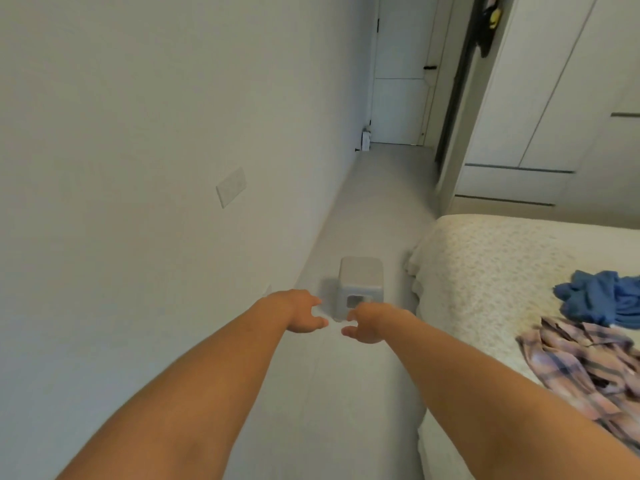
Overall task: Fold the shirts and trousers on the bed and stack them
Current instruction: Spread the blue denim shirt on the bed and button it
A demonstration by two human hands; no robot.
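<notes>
My left hand (pixel 300 311) reaches out over the floor (pixel 374 209) with its fingers loosely spread and holding nothing, just left of the small grey stool (pixel 360 285) that stands beside the bed (pixel 485 271). My right hand (pixel 369 323) hangs just beside it, equally loose and holding nothing, in front of the stool's near corner. Right of the stool, on the bed's cream cover, lie a crumpled blue garment (pixel 599 297) and, nearer me, a rumpled pink plaid shirt (pixel 581 372), both unfolded.
</notes>
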